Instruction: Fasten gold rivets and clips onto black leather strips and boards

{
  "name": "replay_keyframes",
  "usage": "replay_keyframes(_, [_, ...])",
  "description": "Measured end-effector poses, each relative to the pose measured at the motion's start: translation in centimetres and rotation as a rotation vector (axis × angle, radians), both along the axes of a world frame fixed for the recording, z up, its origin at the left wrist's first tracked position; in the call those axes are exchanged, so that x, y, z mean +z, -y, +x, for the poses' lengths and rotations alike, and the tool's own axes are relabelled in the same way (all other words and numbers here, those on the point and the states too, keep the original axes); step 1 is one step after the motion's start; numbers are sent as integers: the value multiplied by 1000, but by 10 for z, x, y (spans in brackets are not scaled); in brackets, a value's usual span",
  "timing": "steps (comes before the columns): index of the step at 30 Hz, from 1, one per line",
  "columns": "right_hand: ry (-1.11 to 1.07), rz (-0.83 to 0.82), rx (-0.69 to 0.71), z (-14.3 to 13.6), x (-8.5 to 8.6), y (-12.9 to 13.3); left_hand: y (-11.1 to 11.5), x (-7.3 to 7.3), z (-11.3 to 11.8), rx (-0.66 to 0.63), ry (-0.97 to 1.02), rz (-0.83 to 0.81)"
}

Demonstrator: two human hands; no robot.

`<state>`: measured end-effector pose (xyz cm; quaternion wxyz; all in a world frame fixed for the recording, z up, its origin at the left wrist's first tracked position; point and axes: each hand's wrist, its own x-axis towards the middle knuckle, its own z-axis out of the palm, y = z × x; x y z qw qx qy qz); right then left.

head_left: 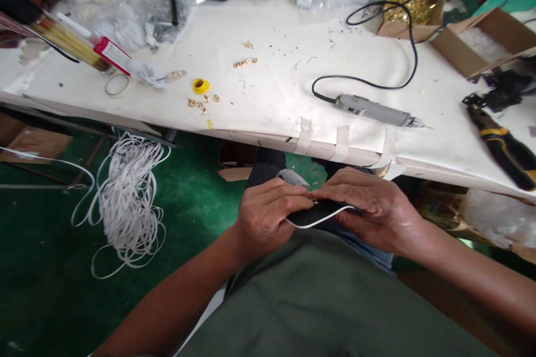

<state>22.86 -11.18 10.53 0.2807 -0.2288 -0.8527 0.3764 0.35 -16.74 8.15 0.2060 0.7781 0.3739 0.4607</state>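
Note:
Both hands grip a thin dark sheet-like piece with a white edge (320, 215), held over my lap below the table's front edge. My left hand (270, 212) is closed on its left side, thumb on top. From the right, my right hand (368, 206) pinches it, with fingers above and below. A small gold metal piece (315, 200) shows between the fingertips, partly covered by them. What kind of item the dark piece is, I cannot tell. Small gold fittings (203, 105) lie on the table near a yellow round cap (201, 86).
On the white table (276, 95) lie a grey corded rotary tool (372, 110) and black-and-yellow pliers (502, 145). A cardboard box of gold parts (412, 14) and another open box (488, 42) stand at the right. White cord (129, 201) is heaped at the lower left.

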Motion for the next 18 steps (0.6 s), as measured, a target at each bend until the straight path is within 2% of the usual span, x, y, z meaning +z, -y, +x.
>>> replay_keyframes(5, [98,-40,-89,3,-4,-3,-7,-1,-1,-2,21,-56])
replay_keyframes(9, [147,-57,-61,0,-1,-8,-11,-1,-1,1,21,-146])
replay_keyframes(11, [160,-112,-75,-2,-1,-14,-16,-3,-1,67,-5,-266])
replay_keyframes(13, [187,-235,-124,-5,-4,-25,-29,-7,-1,143,-49,-450])
replay_keyframes(15, [244,-410,-200,-6,-12,-42,-50,-13,-1,177,-77,-642])
replay_keyframes(18, [307,-638,-256,-5,-28,-74,-89,-23,1,164,-15,-855])
